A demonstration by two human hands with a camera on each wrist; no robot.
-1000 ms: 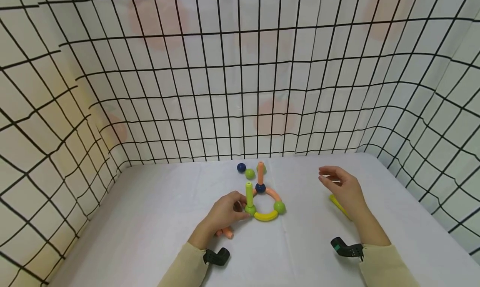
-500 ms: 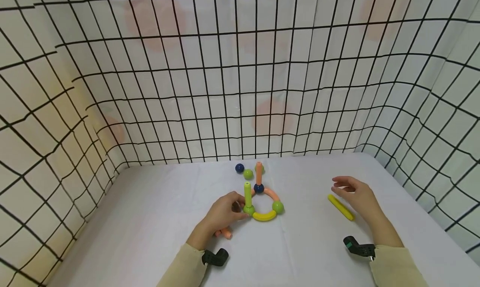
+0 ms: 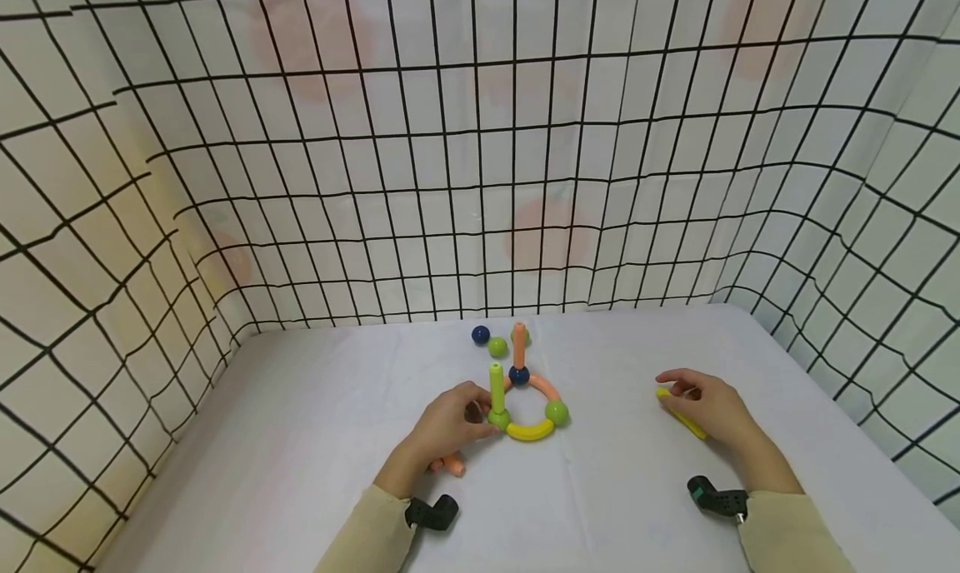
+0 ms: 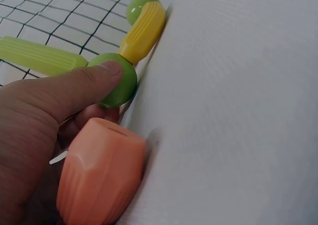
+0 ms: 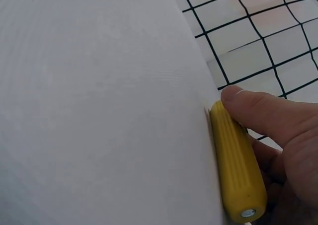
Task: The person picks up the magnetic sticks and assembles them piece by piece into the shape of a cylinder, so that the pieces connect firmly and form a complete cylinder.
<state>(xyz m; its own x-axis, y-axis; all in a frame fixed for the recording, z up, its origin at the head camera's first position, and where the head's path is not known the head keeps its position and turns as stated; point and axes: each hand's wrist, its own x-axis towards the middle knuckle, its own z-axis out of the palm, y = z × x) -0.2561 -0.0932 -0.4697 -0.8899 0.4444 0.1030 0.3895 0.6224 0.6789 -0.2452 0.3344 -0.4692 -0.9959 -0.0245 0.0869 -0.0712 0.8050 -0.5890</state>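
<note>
My left hand (image 3: 448, 423) pinches a green ball (image 4: 121, 81) at the near-left corner of a ring of magnetic rods and balls. A light-green rod (image 3: 497, 388) stands upright on that ball, and a curved yellow rod (image 3: 530, 431) runs from it to another green ball (image 3: 557, 412). At the ring's far side an orange rod (image 3: 519, 346) rises from a dark-blue ball (image 3: 519, 376). Off to the right, my right hand (image 3: 708, 406) pinches the far end of a straight yellow magnetic rod (image 5: 238, 165) on the table, thumb on one side and fingers curled on the other.
A loose dark-blue ball (image 3: 481, 335) and a green ball (image 3: 497, 346) lie behind the ring, with another green ball (image 3: 527, 337) partly hidden. Orange rods (image 3: 453, 465) lie beside my left wrist. Black wire mesh (image 3: 480, 223) surrounds the white table (image 3: 300, 473).
My right hand moved right and towards me, uncovering the straight yellow rod, then came in over it and took hold of its far end. The left hand stayed on the green ball.
</note>
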